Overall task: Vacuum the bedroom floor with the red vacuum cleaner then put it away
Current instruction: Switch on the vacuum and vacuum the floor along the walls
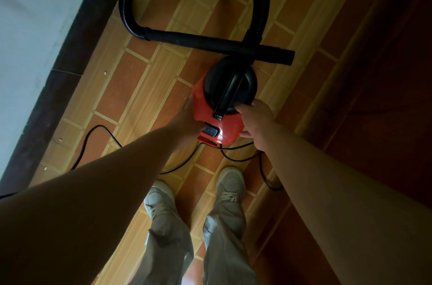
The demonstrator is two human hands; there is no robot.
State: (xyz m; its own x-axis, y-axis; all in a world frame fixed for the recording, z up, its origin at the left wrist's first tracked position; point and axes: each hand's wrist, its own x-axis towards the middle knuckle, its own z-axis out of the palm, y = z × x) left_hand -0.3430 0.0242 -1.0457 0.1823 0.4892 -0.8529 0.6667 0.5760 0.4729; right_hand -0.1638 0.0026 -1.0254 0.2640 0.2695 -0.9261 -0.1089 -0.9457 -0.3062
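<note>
Vacuum cleaner (pixel 224 130) stands between left hand (pixel 187 119), fingers flat on its side, and right hand (pixel 256 119), fingers curled round it, handle (pixel 228 95) pointing away.

The floor (pixel 145 88) is tiled in orange-brown brick shapes set between pale wood-grain strips. On the left a pale grey wall (pixel 35 16) meets it along a dark brown skirting (pixel 77 34). At the right lies a dim reddish-brown wooden surface (pixel 385 98). Light is low.
</note>
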